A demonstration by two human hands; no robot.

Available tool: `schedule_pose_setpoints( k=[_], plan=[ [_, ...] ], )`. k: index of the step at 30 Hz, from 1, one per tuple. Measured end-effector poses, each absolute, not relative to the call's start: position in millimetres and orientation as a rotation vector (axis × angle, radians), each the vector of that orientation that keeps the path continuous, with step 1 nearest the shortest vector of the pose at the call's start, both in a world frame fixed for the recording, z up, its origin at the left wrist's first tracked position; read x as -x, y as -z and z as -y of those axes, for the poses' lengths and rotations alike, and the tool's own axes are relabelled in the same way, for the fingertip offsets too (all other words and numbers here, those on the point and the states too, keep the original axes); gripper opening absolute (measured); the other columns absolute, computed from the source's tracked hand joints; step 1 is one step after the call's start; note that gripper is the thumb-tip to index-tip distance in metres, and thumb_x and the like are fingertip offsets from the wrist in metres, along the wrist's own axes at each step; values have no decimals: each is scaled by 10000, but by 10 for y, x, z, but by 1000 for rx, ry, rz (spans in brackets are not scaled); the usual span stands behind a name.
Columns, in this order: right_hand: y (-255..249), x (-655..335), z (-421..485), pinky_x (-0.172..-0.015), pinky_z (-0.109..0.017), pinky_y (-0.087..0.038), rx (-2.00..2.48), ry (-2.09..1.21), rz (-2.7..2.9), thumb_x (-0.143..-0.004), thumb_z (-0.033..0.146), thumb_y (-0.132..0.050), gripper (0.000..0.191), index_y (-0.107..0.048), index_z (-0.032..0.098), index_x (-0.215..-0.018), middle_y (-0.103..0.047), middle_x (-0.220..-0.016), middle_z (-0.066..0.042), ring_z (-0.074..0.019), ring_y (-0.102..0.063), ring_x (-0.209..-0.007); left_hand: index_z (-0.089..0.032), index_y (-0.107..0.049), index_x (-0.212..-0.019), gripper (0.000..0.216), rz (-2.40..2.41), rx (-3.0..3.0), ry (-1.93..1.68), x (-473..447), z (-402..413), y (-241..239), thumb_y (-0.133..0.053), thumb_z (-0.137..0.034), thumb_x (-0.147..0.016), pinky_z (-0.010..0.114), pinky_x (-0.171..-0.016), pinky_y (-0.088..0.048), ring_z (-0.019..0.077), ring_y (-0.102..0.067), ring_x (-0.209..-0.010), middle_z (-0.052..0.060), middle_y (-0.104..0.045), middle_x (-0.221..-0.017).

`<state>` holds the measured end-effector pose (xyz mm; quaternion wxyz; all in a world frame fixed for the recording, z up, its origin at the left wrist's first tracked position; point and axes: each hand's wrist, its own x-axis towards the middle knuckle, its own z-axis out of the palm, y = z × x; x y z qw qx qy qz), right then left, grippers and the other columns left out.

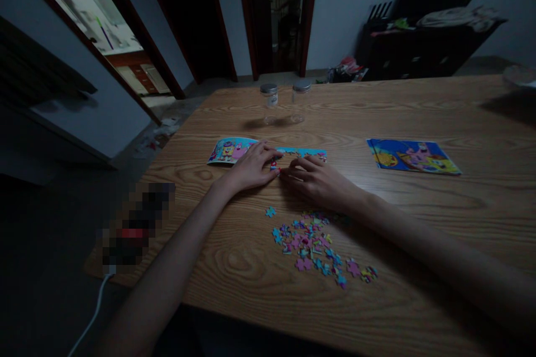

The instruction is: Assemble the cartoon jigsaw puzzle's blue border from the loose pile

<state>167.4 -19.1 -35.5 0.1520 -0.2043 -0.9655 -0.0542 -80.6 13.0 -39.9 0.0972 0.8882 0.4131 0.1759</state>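
Note:
A partly joined jigsaw puzzle [307, 152] lies on the table, its light-blue top edge showing and the rest partly covered by my hands. My left hand [256, 164] is at its left side, thumb and fingers curved around a small red, white and blue puzzle piece [274, 165]. From the right, my right hand [314, 179] brings its fingertips to the same piece, closed close to my left thumb. Beneath my left fingers is the right end of a curled cartoon picture sheet [228, 149]. Loose puzzle pieces [307, 240] lie in a heap nearer me.
Two clear jars [270, 105] with metal lids stand at the back of the wooden table [419, 223]. A blue cartoon picture [414, 156] lies to the right. At the left edge is a blurred-out dark object with a white cable [98, 301]. A person [291, 3] appears beyond the doorway.

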Motion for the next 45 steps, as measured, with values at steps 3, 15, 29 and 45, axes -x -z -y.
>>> schedule_pose_setpoints(
  k=[3, 15, 29, 45],
  plan=[
    [286, -1657, 192, -954, -471, -460, 586, 150, 2781, -1091, 283, -511, 265, -756, 190, -1126, -753, -1238, -95, -303, -570, -1130, -253, -616, -1366, 425, -1215, -2641, -526, 821, -146, 441, -675, -331, -952, 503, -1257, -345, 299, -451, -1437, 93, -585, -1363],
    [250, -1666, 174, -1010, -487, -435, 566, -64, 2736, -1057, 280, -507, 281, -734, 186, -1193, -760, -1242, -88, -291, -573, -1109, -275, -611, -1374, 434, -1280, -2533, -533, 756, -117, 446, -658, -221, -946, 537, -1253, -344, 314, -428, -1461, 103, -535, -1411],
    [205, -1604, 239, -1024, -503, -418, 614, -53, 2757, -1080, 324, -448, 347, -737, 137, -1126, -760, -1166, -136, -298, -586, -1116, -282, -590, -1383, 402, -1272, -2549, -500, 788, -133, 450, -636, -296, -985, 540, -1266, -302, 306, -366, -1502, 97, -535, -1443],
    [311, -1686, 188, -1081, -547, -434, 625, -354, 2647, -1096, 327, -424, 383, -676, 186, -1348, -715, -1296, -127, -301, -567, -1246, -266, -622, -1337, 335, -1208, -2622, -571, 814, -177, 481, -551, -220, -1013, 540, -1249, -332, 283, -419, -1462, 85, -588, -1379]
  ],
)
